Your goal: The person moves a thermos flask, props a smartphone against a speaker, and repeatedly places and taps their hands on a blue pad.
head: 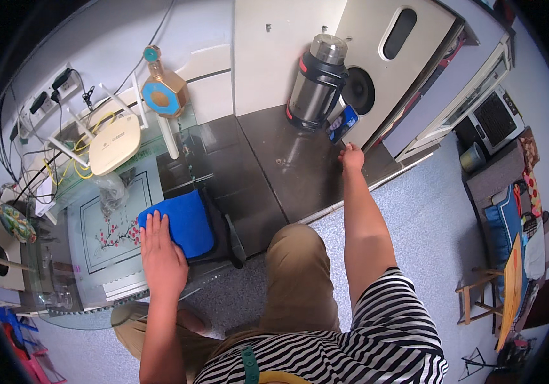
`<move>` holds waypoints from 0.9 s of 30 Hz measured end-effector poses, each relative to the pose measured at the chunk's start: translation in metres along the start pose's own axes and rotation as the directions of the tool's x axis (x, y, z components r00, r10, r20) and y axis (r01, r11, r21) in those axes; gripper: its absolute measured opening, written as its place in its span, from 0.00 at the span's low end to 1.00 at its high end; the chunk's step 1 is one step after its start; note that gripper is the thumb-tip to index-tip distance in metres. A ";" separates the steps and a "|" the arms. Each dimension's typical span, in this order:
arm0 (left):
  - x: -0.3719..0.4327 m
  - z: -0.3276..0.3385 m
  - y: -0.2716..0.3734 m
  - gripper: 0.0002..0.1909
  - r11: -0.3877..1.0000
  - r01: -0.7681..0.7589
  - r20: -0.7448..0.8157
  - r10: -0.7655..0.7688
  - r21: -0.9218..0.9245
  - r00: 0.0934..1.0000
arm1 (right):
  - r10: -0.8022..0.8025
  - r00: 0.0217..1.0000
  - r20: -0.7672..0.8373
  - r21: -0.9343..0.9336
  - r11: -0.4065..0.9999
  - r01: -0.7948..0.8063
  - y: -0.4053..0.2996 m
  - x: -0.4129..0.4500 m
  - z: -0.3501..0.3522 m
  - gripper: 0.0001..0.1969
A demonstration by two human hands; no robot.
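My left hand (163, 252) lies flat on a folded blue cloth (185, 221), its fingers stretched over the left part. Under and beside the cloth is a black fabric item (220, 230) on the glass tabletop (80, 201). My right hand (352, 157) reaches forward over the dark tiled ledge (265, 177), fingers curled. Just beyond its fingertips a small phone-like screen or photo (343, 124) leans near the speaker panel (389, 77). Whether those fingers touch or pinch anything is hidden. A steel vacuum flask (315, 86) with a black handle stands upright left of the screen.
A white router (115, 144) with raised antennas sits on the glass, by a gold and blue bottle (164, 91) and a crumpled plastic bag (111, 192). Cables hang from a power strip (46, 98). On the right are a sofa (495, 168) and a wooden folding stool (481, 300).
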State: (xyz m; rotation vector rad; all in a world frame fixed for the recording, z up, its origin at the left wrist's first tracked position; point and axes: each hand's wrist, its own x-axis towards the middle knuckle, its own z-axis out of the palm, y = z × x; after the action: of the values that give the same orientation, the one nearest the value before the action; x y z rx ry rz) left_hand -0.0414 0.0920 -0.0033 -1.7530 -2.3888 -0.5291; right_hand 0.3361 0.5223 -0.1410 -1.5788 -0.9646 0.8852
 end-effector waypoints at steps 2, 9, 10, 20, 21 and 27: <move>0.002 -0.002 0.002 0.31 1.000 -0.001 -0.004 0.001 -0.020 1.000 | -0.002 1.000 -0.020 0.021 1.000 0.002 0.000 0.015 0.006 0.18; 0.002 -0.005 0.005 0.31 1.000 0.012 0.007 -0.012 0.005 1.000 | -0.022 0.999 -0.037 -0.014 1.000 0.021 -0.014 0.026 0.027 0.15; 0.004 -0.005 0.006 0.31 1.000 0.005 0.005 -0.005 0.004 1.000 | -0.020 0.999 -0.042 -0.014 1.000 0.020 -0.013 0.031 0.026 0.15; 0.004 -0.006 0.006 0.31 1.000 -0.022 -0.013 0.022 0.017 1.000 | -0.108 0.979 -0.174 0.050 0.992 0.119 0.008 0.032 0.017 0.10; 0.003 -0.006 0.005 0.31 1.000 -0.023 -0.016 0.024 0.014 1.000 | -0.122 0.976 -0.183 0.032 0.991 0.130 0.010 0.031 0.014 0.10; 0.001 -0.002 0.004 0.30 1.000 -0.021 -0.027 0.021 -0.010 0.999 | -0.151 0.975 -0.162 -0.054 0.988 0.144 -0.006 0.010 -0.013 0.11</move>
State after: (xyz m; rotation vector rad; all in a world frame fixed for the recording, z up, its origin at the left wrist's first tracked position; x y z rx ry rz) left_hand -0.0382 0.0932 -0.0008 -1.7621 -2.3517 -0.5594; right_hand 0.3506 0.5274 -0.1332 -1.5678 -0.9725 0.6237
